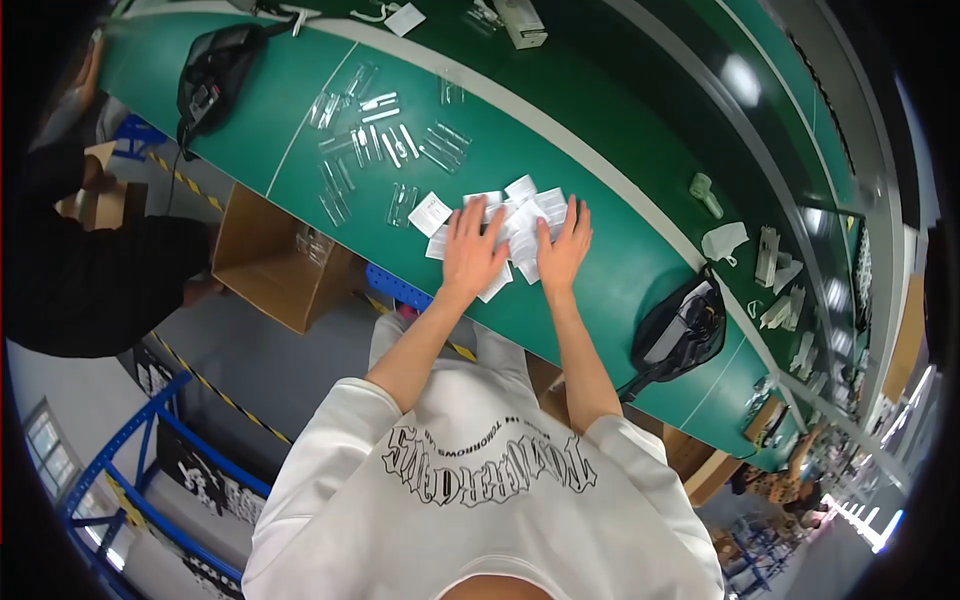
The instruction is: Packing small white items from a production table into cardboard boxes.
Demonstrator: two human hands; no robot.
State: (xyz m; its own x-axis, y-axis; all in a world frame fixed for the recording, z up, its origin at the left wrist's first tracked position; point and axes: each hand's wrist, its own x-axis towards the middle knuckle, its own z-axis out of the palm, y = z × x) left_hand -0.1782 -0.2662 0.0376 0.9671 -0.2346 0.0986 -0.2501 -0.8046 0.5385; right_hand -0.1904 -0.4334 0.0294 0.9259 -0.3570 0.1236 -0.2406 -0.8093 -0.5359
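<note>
A loose pile of folded white paper leaflets (522, 222) lies on the green bench top in front of me. My left hand (474, 250) rests flat on the left part of the pile, fingers stretched out. On its right side lies my right hand (565, 245), fingers spread, touching the papers. One square white leaflet (430, 214) sits a little apart at the left. Further left are several clear plastic trays (446, 146), and among them slim white pen-shaped items (396, 146). What the papers under my palms cover is hidden.
A black bag (682, 325) lies to the right, another black bag (215, 80) at the far left. Below the bench edge stands an open cardboard box (285, 262) with clear plastic inside. A person in dark clothes (110, 260) is at the left. White packages (725, 240) lie beyond the bench's raised edge.
</note>
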